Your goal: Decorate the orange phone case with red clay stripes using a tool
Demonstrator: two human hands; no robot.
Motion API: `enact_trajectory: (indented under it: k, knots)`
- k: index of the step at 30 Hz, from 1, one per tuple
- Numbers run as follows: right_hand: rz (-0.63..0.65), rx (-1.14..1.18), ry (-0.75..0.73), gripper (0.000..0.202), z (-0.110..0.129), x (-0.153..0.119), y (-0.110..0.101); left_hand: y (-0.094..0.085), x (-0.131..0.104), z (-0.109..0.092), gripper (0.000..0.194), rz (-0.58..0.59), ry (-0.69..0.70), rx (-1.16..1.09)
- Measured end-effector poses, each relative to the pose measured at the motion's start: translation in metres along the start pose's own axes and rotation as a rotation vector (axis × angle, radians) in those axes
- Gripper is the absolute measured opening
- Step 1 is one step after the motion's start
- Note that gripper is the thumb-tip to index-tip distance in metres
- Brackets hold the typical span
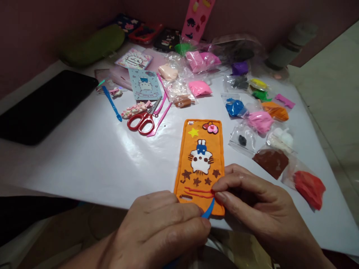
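STEP: pressing red clay strips onto orange phone case (199, 164) at worktop (84, 157) near edge | left hand (165, 228) closed on blue tool (209, 211) | right hand (252, 201) fingertips pinched at strips | NEXT: likely light, steady tool pressure.

Both hands — left hand (165, 228) gripping a blue tool (209, 211), right hand (260, 209) — work red strips (198, 192) at the orange phone case's (200, 164) six-o'clock end.

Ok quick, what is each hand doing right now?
Left hand: closed, gripping a blue tool.
Right hand: fingers pinched at a thin red clay strip on the orange phone case.
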State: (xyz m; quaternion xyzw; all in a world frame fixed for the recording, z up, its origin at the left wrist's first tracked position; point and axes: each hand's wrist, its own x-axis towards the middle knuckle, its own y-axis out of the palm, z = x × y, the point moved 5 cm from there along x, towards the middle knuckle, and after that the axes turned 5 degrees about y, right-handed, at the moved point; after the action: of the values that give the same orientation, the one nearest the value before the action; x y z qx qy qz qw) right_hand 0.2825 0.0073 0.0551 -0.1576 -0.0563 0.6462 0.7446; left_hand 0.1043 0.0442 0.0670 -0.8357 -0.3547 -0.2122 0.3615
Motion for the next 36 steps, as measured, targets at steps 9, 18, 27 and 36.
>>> enact_trajectory:
  k: [9,18,27,36]
  knots:
    - [-0.002,0.028,0.005,0.017,-0.004,-0.002,0.002,0.002,-0.007,-0.002,0.02,-0.013,0.004,0.026]
    - [0.015,0.05,0.02,0.015,0.0,0.001,0.0,-0.002,-0.004,0.0,0.017,-0.033,0.004,0.071]
    - [-0.007,0.021,0.009,0.017,-0.001,-0.003,-0.002,-0.002,0.0,-0.003,0.017,-0.002,-0.032,0.043]
    - [-0.014,-0.003,-0.005,0.024,0.001,-0.002,-0.001,-0.002,-0.006,-0.001,0.016,-0.038,-0.021,0.039]
